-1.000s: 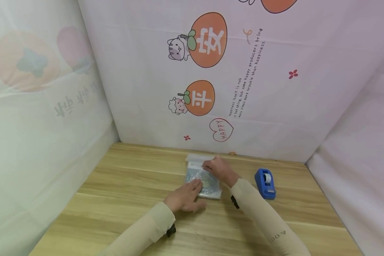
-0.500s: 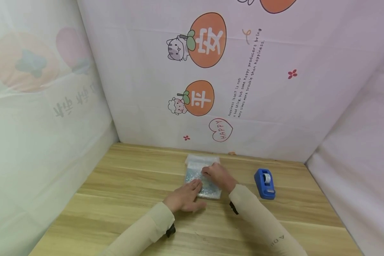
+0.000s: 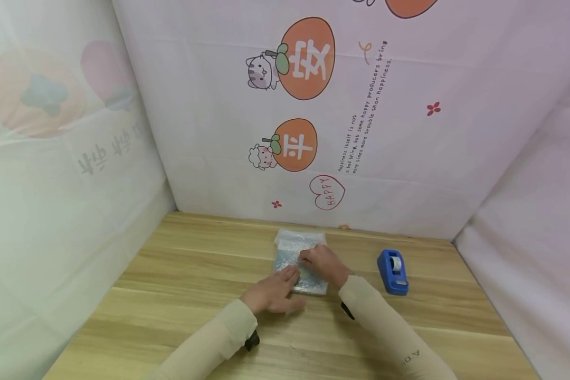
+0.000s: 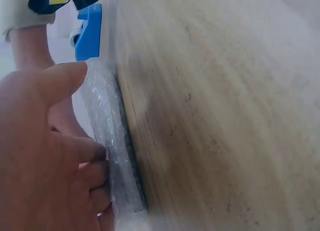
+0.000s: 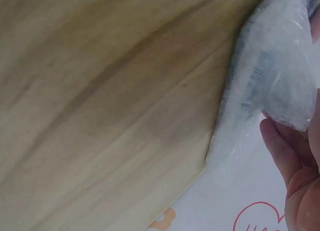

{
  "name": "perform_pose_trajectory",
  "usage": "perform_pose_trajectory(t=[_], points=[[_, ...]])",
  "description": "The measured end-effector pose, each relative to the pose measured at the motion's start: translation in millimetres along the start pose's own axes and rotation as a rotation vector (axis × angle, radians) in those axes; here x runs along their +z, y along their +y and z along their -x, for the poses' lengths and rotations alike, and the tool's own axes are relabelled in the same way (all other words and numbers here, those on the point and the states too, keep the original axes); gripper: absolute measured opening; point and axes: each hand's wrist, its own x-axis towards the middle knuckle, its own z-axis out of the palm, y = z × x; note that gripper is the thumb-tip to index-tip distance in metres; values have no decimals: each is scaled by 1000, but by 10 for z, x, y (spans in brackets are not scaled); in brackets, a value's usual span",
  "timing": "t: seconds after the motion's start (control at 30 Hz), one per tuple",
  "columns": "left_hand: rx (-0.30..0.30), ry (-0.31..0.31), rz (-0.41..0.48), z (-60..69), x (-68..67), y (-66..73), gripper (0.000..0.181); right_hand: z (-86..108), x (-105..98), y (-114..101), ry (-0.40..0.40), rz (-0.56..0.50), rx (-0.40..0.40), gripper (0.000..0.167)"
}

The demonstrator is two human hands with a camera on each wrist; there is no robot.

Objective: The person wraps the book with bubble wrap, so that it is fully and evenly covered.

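Note:
A flat package (image 3: 286, 257) in clear bubble wrap, blue-grey inside, lies on the wooden table. My left hand (image 3: 272, 293) rests its extended fingers on the near left part, the thumb held out to the side. On the right, my right hand (image 3: 325, 263) has curled fingers over the package. Seen from the right wrist, its thumb and fingers pinch an edge of the bubble wrap (image 5: 280, 76). The left wrist view shows the crinkled wrap (image 4: 107, 106) side-on beside the left fingers. What lies under the hands is hidden.
A blue tape dispenser (image 3: 393, 272) with a roll of tape stands to the right of the package. Behind the wooden table (image 3: 190, 264) hangs a white printed cloth (image 3: 228, 132), with more cloth at both sides.
My right hand has come slightly nearer over the package, mostly in the first half second, exposing more of the wrap's far end. The left hand has stayed in place.

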Motion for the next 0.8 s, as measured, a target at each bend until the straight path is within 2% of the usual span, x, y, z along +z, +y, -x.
perform_pose_trajectory(t=[0.1, 0.23, 0.33, 0.4, 0.53, 0.67, 0.8], points=[[46, 7, 82, -11, 20, -102, 88, 14, 30, -5, 11, 6, 9, 5], [108, 17, 285, -10, 17, -291, 84, 35, 59, -2, 26, -12, 33, 5], [107, 31, 428, 8, -28, -428, 79, 40, 65, -8, 21, -24, 50, 5], [96, 47, 491, 20, -82, -497, 74, 36, 63, -14, 11, -23, 52, 6], [90, 78, 497, 12, -202, -584, 70, 28, 48, -23, -21, -29, 52, 7], [136, 85, 387, -64, -280, -617, 68, 42, 19, -22, -78, -49, 59, 10], [163, 79, 234, -153, -318, -631, 66, 58, -13, -34, -148, -68, 61, 11]])
